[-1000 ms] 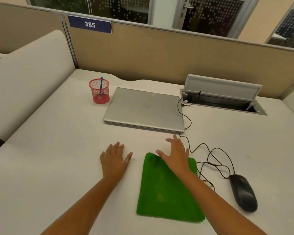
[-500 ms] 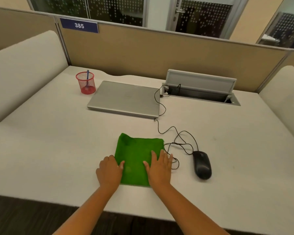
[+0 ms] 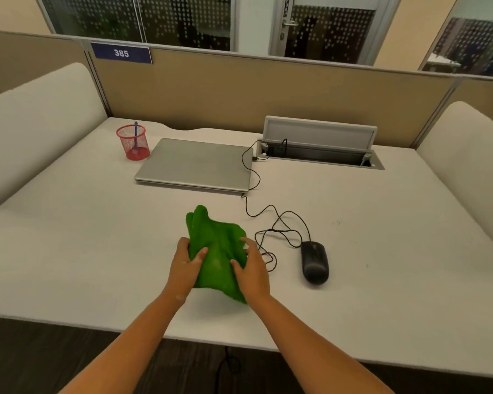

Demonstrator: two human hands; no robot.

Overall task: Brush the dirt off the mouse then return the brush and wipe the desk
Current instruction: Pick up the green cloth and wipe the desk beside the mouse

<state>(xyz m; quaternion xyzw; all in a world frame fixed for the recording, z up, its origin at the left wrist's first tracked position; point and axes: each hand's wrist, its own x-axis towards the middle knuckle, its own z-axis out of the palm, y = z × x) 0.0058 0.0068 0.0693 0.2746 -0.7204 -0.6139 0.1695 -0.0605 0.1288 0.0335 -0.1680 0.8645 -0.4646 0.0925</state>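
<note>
A green cloth (image 3: 215, 243) is bunched up and partly lifted off the white desk (image 3: 83, 251) near its front edge. My left hand (image 3: 186, 264) grips the cloth's left side and my right hand (image 3: 251, 268) grips its right side. The black mouse (image 3: 314, 262) lies on the desk to the right of my right hand, its cable (image 3: 276, 223) looping behind. The blue brush (image 3: 135, 132) stands in a red mesh cup (image 3: 133, 142) at the back left.
A shut silver laptop (image 3: 197, 164) lies behind the cloth, with the mouse cable running to its right side. An open cable hatch (image 3: 319, 149) sits at the back right. Padded dividers flank the desk, and a partition labelled 385 stands behind it.
The cloth lay flat under my flat right hand, then got pulled toward the front edge. Both hands now grip its sides and raise it into a bunch.
</note>
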